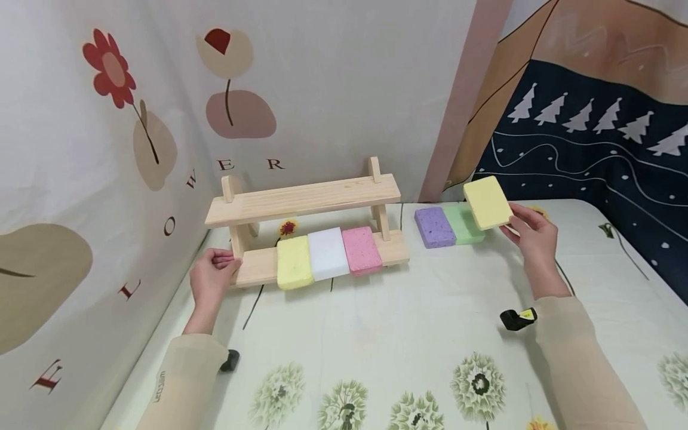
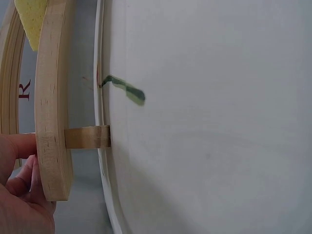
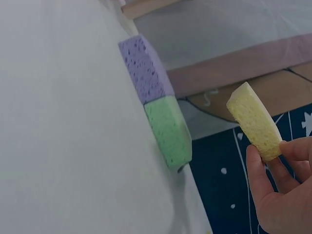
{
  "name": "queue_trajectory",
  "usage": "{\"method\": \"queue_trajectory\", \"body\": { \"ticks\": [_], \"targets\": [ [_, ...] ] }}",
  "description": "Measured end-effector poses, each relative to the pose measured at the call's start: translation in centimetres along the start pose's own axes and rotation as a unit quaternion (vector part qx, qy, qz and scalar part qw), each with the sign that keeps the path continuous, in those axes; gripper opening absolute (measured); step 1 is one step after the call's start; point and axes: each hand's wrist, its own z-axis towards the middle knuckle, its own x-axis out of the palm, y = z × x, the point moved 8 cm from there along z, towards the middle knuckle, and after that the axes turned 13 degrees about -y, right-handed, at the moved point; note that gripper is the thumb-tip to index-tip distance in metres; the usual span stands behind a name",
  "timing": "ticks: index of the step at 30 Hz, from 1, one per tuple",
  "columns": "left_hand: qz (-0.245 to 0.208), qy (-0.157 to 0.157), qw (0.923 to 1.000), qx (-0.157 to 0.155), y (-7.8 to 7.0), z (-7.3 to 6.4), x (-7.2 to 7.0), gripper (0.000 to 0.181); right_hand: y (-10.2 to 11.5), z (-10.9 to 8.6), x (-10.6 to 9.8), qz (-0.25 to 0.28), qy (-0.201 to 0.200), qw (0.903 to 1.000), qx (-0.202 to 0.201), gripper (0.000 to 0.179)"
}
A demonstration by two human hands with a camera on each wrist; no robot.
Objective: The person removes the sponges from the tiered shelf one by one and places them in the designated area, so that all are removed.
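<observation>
My right hand [image 1: 534, 237] pinches a yellow sponge [image 1: 488, 202] by its lower right corner, raised above the table; the right wrist view shows thumb and fingers on one end of it. Behind it lie a purple sponge [image 1: 435, 227] and a green sponge [image 1: 463, 226], side by side, the green partly hidden. With my left hand [image 1: 211, 280] I grip the left end of the lower board of a two-tier wooden shelf [image 1: 317, 194]. On that board sit a yellow sponge [image 1: 294, 263], a white sponge [image 1: 328, 254] and a pink sponge [image 1: 362, 251] in a row.
A patterned cloth [image 1: 387, 328] covers the table. Printed fabric walls [image 1: 333, 77] rise close behind the shelf and along the left. A black strap piece [image 1: 518, 319] shows by the right cuff, another [image 1: 230, 361] by the left.
</observation>
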Motion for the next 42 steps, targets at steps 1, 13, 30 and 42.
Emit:
{"method": "queue_trajectory", "body": {
  "ticks": [1, 13, 30, 42],
  "targets": [
    [0.001, 0.000, 1.0000, 0.000, 0.0, 0.0, 0.0, 0.027, -0.2, 0.2, -0.2, -0.004, -0.006, 1.0000, 0.003, 0.043],
    [0.009, 0.002, 1.0000, -0.004, 0.1, -0.1, 0.1, 0.028, -2.8, 2.7, -2.0, -0.056, -0.068, 0.9943, 0.061, 0.043],
    [0.003, 0.006, 0.9999, -0.008, 0.3, 0.0, 0.4, 0.026, -6.2, 5.1, -3.1, -0.080, -0.096, 0.9850, 0.119, 0.038],
    [0.003, 0.007, 1.0000, -0.004, 0.1, 0.1, 0.4, 0.028, -6.9, 5.7, -3.0, -0.110, -0.110, 0.9815, 0.111, 0.038]
  ]
}}
